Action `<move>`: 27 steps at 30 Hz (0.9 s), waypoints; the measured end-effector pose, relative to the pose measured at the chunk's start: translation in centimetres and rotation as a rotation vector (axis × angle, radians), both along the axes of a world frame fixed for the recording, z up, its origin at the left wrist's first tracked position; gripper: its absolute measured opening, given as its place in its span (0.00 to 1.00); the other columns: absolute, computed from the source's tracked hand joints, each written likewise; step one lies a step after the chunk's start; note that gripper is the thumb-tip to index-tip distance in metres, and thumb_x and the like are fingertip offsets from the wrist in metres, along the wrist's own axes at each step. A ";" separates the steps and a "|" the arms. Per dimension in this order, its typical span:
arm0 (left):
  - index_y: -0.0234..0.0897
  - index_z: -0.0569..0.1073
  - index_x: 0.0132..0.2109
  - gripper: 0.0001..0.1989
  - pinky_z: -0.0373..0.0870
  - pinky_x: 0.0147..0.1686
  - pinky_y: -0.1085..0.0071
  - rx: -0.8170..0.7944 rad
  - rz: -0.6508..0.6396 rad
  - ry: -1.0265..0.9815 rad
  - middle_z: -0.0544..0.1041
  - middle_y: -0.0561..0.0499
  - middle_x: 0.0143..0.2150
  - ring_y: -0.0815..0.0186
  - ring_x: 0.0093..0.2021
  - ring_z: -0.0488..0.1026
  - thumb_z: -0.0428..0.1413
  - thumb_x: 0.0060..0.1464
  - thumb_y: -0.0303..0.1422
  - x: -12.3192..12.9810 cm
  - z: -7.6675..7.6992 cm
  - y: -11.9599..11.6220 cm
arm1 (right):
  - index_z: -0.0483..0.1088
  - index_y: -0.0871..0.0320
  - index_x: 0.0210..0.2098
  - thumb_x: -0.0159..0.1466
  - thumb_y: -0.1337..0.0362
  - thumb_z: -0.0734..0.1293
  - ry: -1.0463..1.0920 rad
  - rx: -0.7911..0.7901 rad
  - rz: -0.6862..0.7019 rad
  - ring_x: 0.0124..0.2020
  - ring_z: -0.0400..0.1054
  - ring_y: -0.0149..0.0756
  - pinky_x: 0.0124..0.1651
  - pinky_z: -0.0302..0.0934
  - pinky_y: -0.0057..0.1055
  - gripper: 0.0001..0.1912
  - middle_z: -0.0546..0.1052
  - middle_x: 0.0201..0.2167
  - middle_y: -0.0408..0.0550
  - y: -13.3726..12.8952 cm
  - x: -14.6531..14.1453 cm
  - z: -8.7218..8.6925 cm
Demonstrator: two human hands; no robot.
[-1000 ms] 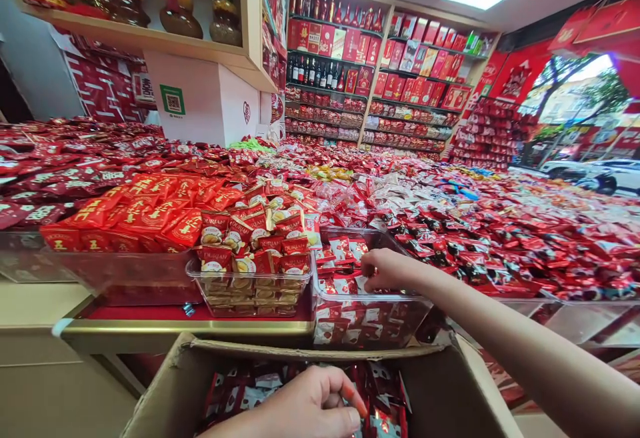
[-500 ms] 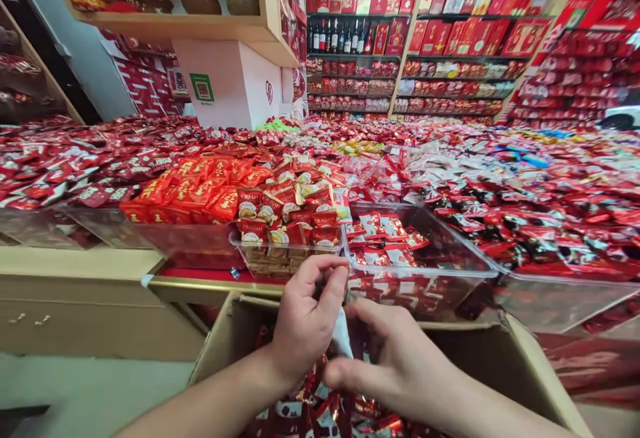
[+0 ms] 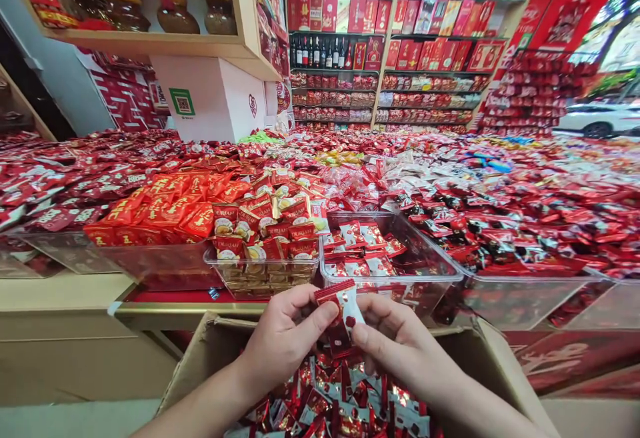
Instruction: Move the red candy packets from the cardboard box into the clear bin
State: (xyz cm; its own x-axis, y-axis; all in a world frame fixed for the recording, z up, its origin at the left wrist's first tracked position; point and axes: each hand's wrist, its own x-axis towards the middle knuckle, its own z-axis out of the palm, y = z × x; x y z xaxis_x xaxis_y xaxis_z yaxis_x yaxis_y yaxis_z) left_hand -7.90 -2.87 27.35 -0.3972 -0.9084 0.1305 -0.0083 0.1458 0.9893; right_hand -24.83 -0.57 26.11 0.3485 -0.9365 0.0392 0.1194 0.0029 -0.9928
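Observation:
Between my two hands is one red and white candy packet point(image 3: 341, 321), held up with its printed face showing. My left hand point(image 3: 290, 331) pinches its upper left edge between thumb and fingers. The thumb of my right hand point(image 3: 397, 338) presses its right side, with the fingers curled behind. Below them an open cardboard box point(image 3: 193, 351) holds many similar red and white packets point(image 3: 325, 398). Just beyond my hands stands a clear bin point(image 3: 450, 277), partly filled with like packets point(image 3: 356, 235).
Left of that bin, another clear bin point(image 3: 215, 261) holds durian packets point(image 3: 257, 218); red packets point(image 3: 160, 208) lie further left. Heaped candy bins point(image 3: 530, 285) stretch right. Shelves with bottles and boxes point(image 3: 340, 15) stand behind, and a white car point(image 3: 595, 118) shows outside.
The packet has been turned and lifted so its face shows, and my right hand has closed onto it. The camera view has shifted, showing more of the upper shelves and the street.

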 end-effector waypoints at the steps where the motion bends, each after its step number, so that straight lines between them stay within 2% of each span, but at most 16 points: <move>1: 0.34 0.75 0.34 0.09 0.65 0.29 0.77 -0.001 -0.004 0.023 0.73 0.53 0.28 0.70 0.28 0.66 0.56 0.51 0.35 -0.1 -0.2 0.1 | 0.68 0.59 0.32 0.56 0.55 0.67 -0.004 -0.041 -0.039 0.23 0.59 0.25 0.25 0.55 0.23 0.13 0.69 0.25 0.41 0.1 0.1 -0.1; 4: 0.34 0.74 0.34 0.09 0.66 0.31 0.77 0.074 -0.030 0.131 0.73 0.53 0.28 0.70 0.29 0.67 0.56 0.51 0.37 -0.3 -0.6 0.2 | 0.68 0.59 0.28 0.57 0.56 0.67 -0.015 -0.072 -0.088 0.24 0.57 0.25 0.28 0.54 0.23 0.12 0.67 0.23 0.40 0.1 0.2 -0.2; 8: 0.34 0.72 0.33 0.12 0.61 0.22 0.80 0.192 -0.024 0.202 0.69 0.56 0.23 0.75 0.21 0.62 0.54 0.53 0.40 -0.2 -0.9 0.1 | 0.69 0.58 0.31 0.57 0.55 0.67 -0.027 0.021 -0.053 0.27 0.61 0.27 0.29 0.57 0.24 0.12 0.71 0.27 0.43 -0.1 0.0 0.0; 10: 0.35 0.71 0.37 0.12 0.61 0.22 0.79 0.168 -0.044 0.140 0.71 0.56 0.25 0.74 0.21 0.62 0.55 0.52 0.40 0.0 -0.8 0.2 | 0.69 0.58 0.33 0.57 0.56 0.66 0.062 -0.040 -0.023 0.28 0.62 0.29 0.30 0.58 0.26 0.11 0.71 0.27 0.44 0.0 -0.1 0.0; 13: 0.36 0.72 0.40 0.12 0.65 0.32 0.75 -0.010 -0.014 -0.053 0.73 0.52 0.32 0.69 0.30 0.67 0.57 0.50 0.37 0.0 -0.8 0.4 | 0.69 0.58 0.32 0.58 0.59 0.65 0.211 -0.194 -0.018 0.28 0.61 0.30 0.31 0.57 0.27 0.08 0.70 0.26 0.43 0.2 -0.1 0.0; 15: 0.36 0.72 0.37 0.09 0.65 0.37 0.74 -0.077 0.051 -0.084 0.73 0.52 0.33 0.67 0.35 0.67 0.57 0.50 0.36 -0.2 -0.9 0.5 | 0.67 0.56 0.34 0.57 0.60 0.67 0.155 -0.189 -0.053 0.29 0.61 0.30 0.32 0.58 0.27 0.08 0.70 0.28 0.42 0.3 0.3 0.0; 16: 0.36 0.70 0.36 0.08 0.66 0.36 0.74 -0.045 0.075 -0.045 0.72 0.53 0.32 0.68 0.34 0.67 0.56 0.51 0.36 -0.3 -1.0 0.6 | 0.65 0.56 0.34 0.55 0.60 0.68 0.079 -0.146 -0.074 0.30 0.62 0.30 0.33 0.59 0.26 0.10 0.70 0.29 0.42 0.3 0.5 -0.1; 20: 0.39 0.62 0.35 0.11 0.65 0.24 0.77 0.218 0.030 0.174 0.68 0.58 0.26 0.72 0.24 0.65 0.57 0.50 0.38 -0.8 -1.0 0.8 | 0.58 0.54 0.34 0.54 0.58 0.69 -0.170 -0.007 -0.177 0.28 0.64 0.29 0.28 0.61 0.25 0.16 0.70 0.30 0.41 0.4 1.1 -0.5; 24: 0.41 0.61 0.37 0.14 0.64 0.26 0.79 0.088 0.068 0.256 0.68 0.59 0.29 0.74 0.26 0.65 0.59 0.48 0.35 -0.9 -1.1 1.1 | 0.56 0.53 0.35 0.53 0.59 0.70 -0.213 -0.072 -0.325 0.29 0.66 0.29 0.28 0.64 0.25 0.18 0.70 0.30 0.41 0.5 0.9 -0.6; 27: 0.43 0.60 0.42 0.13 0.62 0.23 0.79 0.047 0.013 0.250 0.68 0.57 0.31 0.74 0.25 0.68 0.55 0.53 0.38 -0.9 -1.6 1.1 | 0.59 0.55 0.35 0.53 0.58 0.69 -0.129 -0.138 -0.365 0.26 0.67 0.30 0.27 0.65 0.27 0.16 0.69 0.28 0.42 -0.8 -0.2 1.1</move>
